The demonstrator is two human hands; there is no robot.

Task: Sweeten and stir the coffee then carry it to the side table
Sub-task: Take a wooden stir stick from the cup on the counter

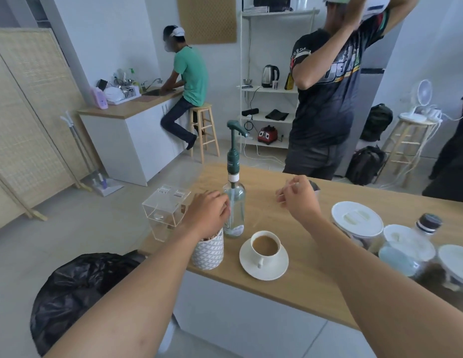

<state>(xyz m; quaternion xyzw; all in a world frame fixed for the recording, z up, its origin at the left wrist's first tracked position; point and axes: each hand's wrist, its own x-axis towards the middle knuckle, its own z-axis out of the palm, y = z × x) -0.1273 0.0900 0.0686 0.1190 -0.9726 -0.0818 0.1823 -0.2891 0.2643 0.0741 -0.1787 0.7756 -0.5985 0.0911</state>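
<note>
Coffee cup [265, 246]: on saucer [264, 264], near counter edge, untouched
Left hand [208, 211]: curled loosely beside pump bottle [233, 200], grip unclear
Right hand [298, 196]: pinching thin stick [289, 186], raised, far right of cup

Surface [289, 285]: matt light wood grain. Cup [265, 245] & saucer [264, 264]: glossy white ceramic. Pump bottle [233, 202]: clear glass, green plastic top. Box [165, 210]: clear acrylic.
</note>
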